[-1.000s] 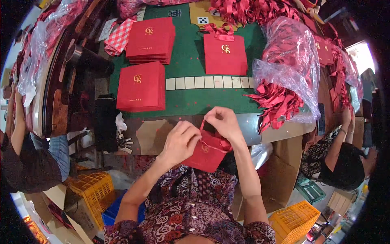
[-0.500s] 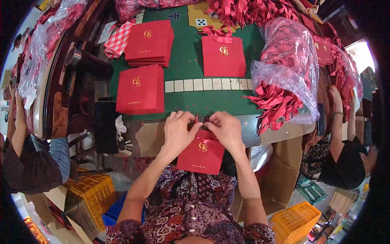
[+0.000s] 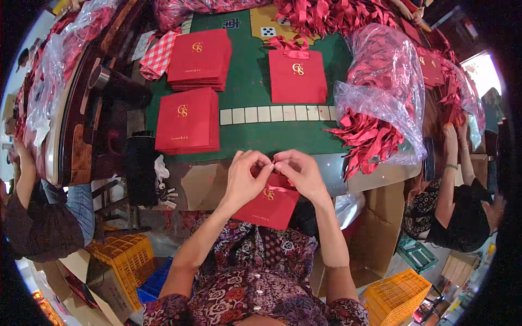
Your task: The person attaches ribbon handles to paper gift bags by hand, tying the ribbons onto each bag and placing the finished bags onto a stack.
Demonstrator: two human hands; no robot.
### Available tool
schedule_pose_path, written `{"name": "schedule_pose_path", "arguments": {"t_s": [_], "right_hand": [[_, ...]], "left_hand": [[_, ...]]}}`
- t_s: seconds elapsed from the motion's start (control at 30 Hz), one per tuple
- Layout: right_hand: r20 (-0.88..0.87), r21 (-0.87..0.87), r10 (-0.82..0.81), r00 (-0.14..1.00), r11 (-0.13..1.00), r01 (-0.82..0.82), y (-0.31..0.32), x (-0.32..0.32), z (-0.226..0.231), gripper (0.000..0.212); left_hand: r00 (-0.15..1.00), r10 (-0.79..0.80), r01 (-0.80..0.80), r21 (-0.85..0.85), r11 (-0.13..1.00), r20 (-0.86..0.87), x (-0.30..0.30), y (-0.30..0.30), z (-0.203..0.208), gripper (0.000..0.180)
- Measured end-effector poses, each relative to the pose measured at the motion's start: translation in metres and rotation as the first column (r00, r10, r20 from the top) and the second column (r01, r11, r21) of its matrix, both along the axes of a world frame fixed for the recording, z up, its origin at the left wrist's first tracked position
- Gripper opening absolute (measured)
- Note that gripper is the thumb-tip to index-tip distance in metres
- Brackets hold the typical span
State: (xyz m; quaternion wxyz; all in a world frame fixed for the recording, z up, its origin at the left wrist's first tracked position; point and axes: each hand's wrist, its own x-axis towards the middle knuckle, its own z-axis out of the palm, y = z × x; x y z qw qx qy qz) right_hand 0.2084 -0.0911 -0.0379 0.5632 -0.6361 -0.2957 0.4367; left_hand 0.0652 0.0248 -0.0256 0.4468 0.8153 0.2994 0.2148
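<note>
A small red gift bag [image 3: 266,211] with a gold emblem hangs tilted in front of me, below the table edge. My left hand [image 3: 249,176] and my right hand [image 3: 300,175] meet above its top, thumbs and forefingers pinched with the tips almost touching. They grip the bag's red ribbon, though the fingers cover most of it. On the table ahead, another red bag [image 3: 298,81] lies flat with its ribbon handle at the top. Two stacks of red bags, the near stack [image 3: 187,127] and the far stack [image 3: 199,60], lie to the left.
A clear plastic bag [image 3: 389,81] full of red ribbons spills open on the green table [image 3: 244,138] at right. More ribbons [image 3: 326,16] heap at the back. Dark cup [image 3: 117,84] at left; yellow crates [image 3: 397,296] below. Co-workers' arms [image 3: 450,157] show at both sides.
My fingertips have come together above the bag, and the ribbon end seen upright by my left thumb is now hidden. The bag has shifted slightly up and left.
</note>
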Motion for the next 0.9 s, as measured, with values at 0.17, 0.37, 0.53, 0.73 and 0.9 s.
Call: {"name": "schedule_pose_path", "arguments": {"t_s": [0.17, 0.37, 0.53, 0.73, 0.9], "right_hand": [[-0.058, 0.011, 0.002, 0.998, 1.0, -0.001, -0.002, 0.004, -0.003, 0.014], [-0.099, 0.011, 0.001, 0.995, 1.0, 0.0, -0.004, 0.005, -0.003, 0.011], [-0.14, -0.031, 0.066, 0.988, 0.997, -0.071, -0.007, 0.009, -0.002, 0.005], [-0.153, -0.068, -0.062, 0.986, 0.996, 0.052, -0.005, 0.012, 0.006, 0.008], [-0.064, -0.049, -0.104, 0.992, 0.994, 0.101, -0.003, 0.011, -0.016, 0.011]], "left_hand": [[0.999, -0.027, 0.026, 0.028, 0.999, 0.018, 0.001, -0.002, 0.007, 0.011], [0.998, -0.064, 0.064, 0.03, 0.997, -0.002, 0.001, -0.002, 0.005, 0.014], [0.995, -0.087, 0.079, -0.143, 0.987, -0.048, -0.001, 0.002, 0.008, 0.024], [0.992, -0.107, 0.08, 0.347, 0.935, 0.06, -0.008, -0.01, 0.019, 0.035], [0.944, -0.317, 0.32, 0.459, 0.829, -0.085, -0.009, -0.035, 0.016, 0.041]]}}
